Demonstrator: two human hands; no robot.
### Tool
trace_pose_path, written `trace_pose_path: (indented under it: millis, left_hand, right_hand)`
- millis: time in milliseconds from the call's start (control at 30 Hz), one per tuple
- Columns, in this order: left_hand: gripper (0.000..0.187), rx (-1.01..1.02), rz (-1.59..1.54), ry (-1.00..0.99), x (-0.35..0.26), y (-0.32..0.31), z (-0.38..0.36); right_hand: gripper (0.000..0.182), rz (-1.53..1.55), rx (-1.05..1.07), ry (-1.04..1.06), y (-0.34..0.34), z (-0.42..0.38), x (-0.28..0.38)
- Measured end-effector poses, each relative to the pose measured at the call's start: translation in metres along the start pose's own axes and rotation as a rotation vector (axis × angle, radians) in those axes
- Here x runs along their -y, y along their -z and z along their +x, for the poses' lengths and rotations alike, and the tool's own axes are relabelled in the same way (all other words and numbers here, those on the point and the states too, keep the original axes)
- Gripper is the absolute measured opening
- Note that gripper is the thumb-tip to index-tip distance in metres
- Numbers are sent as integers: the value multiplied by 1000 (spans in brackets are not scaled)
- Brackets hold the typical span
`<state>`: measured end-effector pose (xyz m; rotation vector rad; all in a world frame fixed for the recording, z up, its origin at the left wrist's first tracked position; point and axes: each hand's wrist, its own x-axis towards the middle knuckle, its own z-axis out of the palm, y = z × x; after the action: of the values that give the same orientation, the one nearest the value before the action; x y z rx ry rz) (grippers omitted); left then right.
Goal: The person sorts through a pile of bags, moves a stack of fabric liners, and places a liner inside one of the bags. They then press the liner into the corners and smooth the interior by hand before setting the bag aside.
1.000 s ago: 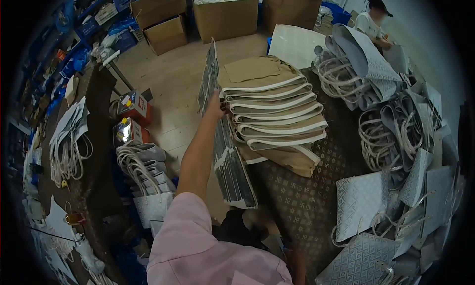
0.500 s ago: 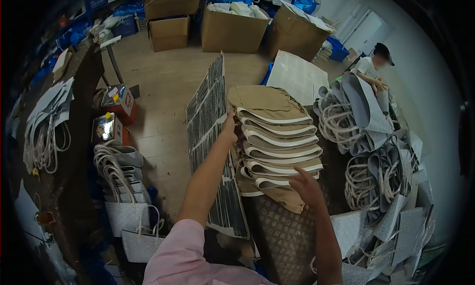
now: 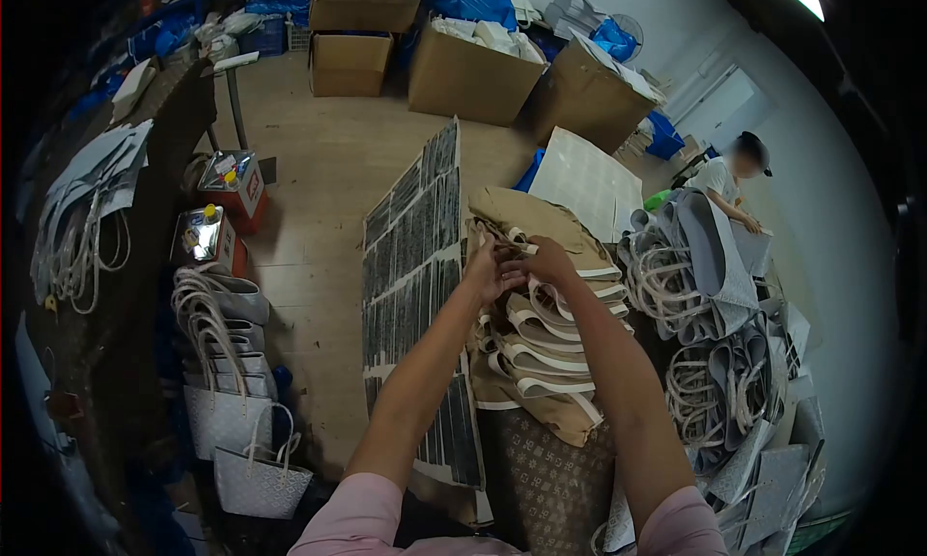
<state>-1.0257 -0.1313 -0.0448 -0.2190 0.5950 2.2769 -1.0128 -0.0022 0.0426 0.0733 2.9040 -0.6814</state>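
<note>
A stack of tan fabric pieces (image 3: 541, 348) with white edging lies in overlapping folds in front of me. My left hand (image 3: 487, 264) is at the stack's upper left edge, fingers curled round the bunched tan fabric. Close against it, my right hand (image 3: 547, 264) reaches across from the right, its fingers bent on the same fabric; the fingertips are partly hidden. Just left of the stack stands a tilted board (image 3: 413, 276) with dark strips and pale bands. Beneath the stack's near end is a brown patterned covering (image 3: 555, 484).
Grey-white handbags (image 3: 715, 257) are heaped on the right, with a person (image 3: 719, 181) beyond them. More white bags (image 3: 227, 416) and red-sided metal cans (image 3: 205, 239) stand on the left. Cardboard boxes (image 3: 473, 78) line the back; a pale sheet (image 3: 584, 184) lies behind the stack.
My right hand has moved up and left from the stack's near right side to meet my left hand. The upper fabric pieces are now lifted and bunched. The view has shifted slightly.
</note>
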Motion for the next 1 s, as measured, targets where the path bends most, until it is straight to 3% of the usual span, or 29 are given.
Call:
trace_pose_path:
  millis: [100, 133, 167, 200, 333, 400, 433, 500, 533, 567, 633, 667, 733, 867, 933, 1000]
  left_hand:
    - [54, 116, 5, -34, 2, 4, -4]
    - [50, -51, 208, -153, 7, 13, 10]
    - [47, -219, 410, -268, 16, 24, 21]
    - [47, -216, 414, -254, 18, 24, 14]
    - [34, -313, 589, -196, 22, 22, -23]
    - [35, -220, 973, -155, 25, 30, -21]
    - [35, -221, 984, -154, 28, 27, -20]
    - [39, -280, 1674, -622, 39, 11, -18]
    - [47, -226, 1601, -903, 38, -2, -23]
    - [47, -211, 1606, -913, 37, -4, -18]
    - [56, -158, 2140, -1167, 41, 7, 6]
    - [56, -127, 2147, -1184, 47, 21, 14]
    - [64, -127, 2357, -647, 62, 51, 21]
    - [67, 55, 2250, -341, 40, 42, 37]
    - [64, 20, 2274, -550, 45, 41, 39]
    - [58, -71, 2328, -454, 47, 20, 22]
  right_hand:
    - [59, -122, -113, -58, 31, -3, -13]
    - [59, -193, -194, -64, 42, -8, -10]
    - [48, -126, -220, -68, 52, -16, -9]
    - [36, -62, -245, -74, 64, -26, -5]
    - [38, -56, -294, -39, 67, -41, -12]
    - [38, -78, -293, -37, 68, -38, -19]
    - [38, -98, -296, -30, 68, -36, -21]
    - [38, -44, -290, -48, 84, -40, -21]
    - [38, -7, -285, -62, 99, -42, -20]
    - [36, -9, -335, -48, 112, -45, -26]
    - [34, -58, -404, -45, 159, -68, -15]
    - [34, -21, -426, -53, 188, -77, -26]
    - [32, 48, -514, -60, 248, -111, -30]
    - [27, 197, -721, -118, 355, -215, -31]
    - [28, 238, -765, -106, 402, -266, -14]
    - [33, 286, -797, -175, 416, -338, -30]
